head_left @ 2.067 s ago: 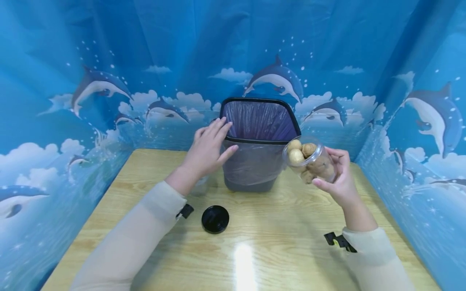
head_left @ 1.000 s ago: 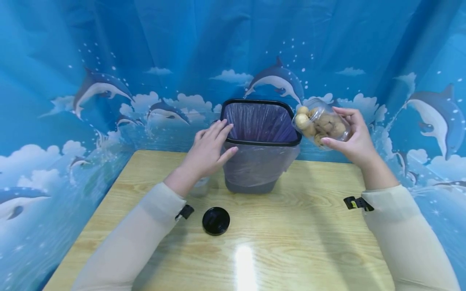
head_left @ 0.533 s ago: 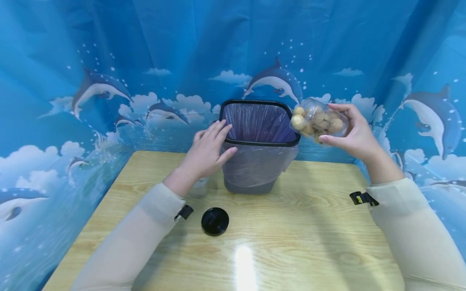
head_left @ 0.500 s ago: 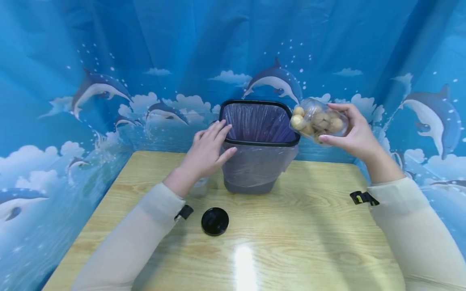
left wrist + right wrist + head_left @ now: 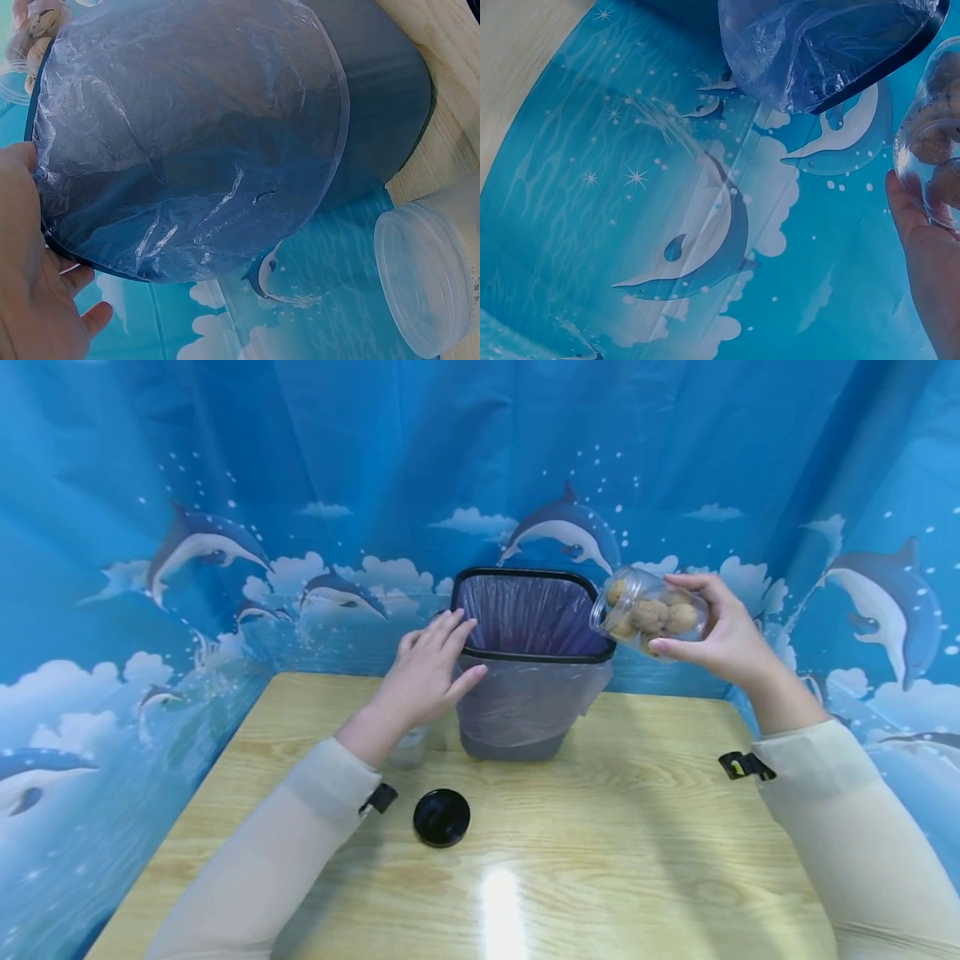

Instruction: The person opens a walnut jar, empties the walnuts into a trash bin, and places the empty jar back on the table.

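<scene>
My right hand (image 5: pixel 723 635) grips a clear plastic jar (image 5: pixel 693 602), tipped on its side above the table, its mouth to the left at the bin's right rim. Several brown, wrinkled round walnuts (image 5: pixel 648 615) lie inside it. My left hand (image 5: pixel 423 672) rests at the left corner of the trash bin (image 5: pixel 532 657), fingers extended over the black rim and thumb along the outside front. A purple translucent bag (image 5: pixel 525 610) lines the bin and folds over its rim. The bottom of the bin's inside is hidden.
A round black lid (image 5: pixel 442 818) lies on the wooden table (image 5: pixel 600 827) in front of the bin. Behind my left wrist stands a second clear jar (image 5: pixel 427 281), partly hidden in the head view. A blue dolphin-print curtain (image 5: pixel 337 460) surrounds the table.
My right hand has raised the jar and tipped it further. Two pale balls at its mouth have left it, and the jar has shifted slightly left. My left hand stays at the rim.
</scene>
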A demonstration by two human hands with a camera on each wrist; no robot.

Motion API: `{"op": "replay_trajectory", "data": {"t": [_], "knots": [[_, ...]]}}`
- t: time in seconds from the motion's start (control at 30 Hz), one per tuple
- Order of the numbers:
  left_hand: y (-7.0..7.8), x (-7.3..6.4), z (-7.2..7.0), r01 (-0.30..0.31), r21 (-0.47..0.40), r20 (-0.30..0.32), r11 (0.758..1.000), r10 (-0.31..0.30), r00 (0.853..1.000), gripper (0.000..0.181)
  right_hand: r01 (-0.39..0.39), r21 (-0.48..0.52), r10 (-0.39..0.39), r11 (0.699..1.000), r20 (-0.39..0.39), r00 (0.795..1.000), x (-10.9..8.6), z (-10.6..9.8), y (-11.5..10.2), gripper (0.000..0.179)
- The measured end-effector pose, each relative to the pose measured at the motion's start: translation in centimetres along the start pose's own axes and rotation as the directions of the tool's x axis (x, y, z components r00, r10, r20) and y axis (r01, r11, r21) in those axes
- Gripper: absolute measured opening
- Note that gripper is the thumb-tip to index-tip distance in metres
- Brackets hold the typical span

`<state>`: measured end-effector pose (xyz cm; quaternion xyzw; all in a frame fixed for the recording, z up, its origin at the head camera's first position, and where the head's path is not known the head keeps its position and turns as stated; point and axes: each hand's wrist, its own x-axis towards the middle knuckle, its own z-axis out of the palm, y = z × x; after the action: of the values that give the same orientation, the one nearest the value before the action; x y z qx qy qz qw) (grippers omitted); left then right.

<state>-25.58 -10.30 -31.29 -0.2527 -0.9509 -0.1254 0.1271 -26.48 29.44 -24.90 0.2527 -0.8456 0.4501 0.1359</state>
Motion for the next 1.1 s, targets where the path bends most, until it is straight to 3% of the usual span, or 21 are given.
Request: {"op": "replay_trajectory", "data": {"t": [0.43, 1.1], "knots": [[0.0, 0.0, 0.0, 0.008, -0.010, 0.005, 1.000, -0.008, 1.000, 0.076, -0.072, -0.057, 0.074, 0.996, 0.023, 0.997, 0.8, 0.1, -0.6, 0.082], [0.1, 0.0, 0.1, 0.014, -0.005, 0.000, 1.000, -0.014, 1.000, 0.076, -0.127, -0.166, 0.149, 0.978, 0.127, 0.981, 1.8, -0.2, -1.5, 0.083]]}}
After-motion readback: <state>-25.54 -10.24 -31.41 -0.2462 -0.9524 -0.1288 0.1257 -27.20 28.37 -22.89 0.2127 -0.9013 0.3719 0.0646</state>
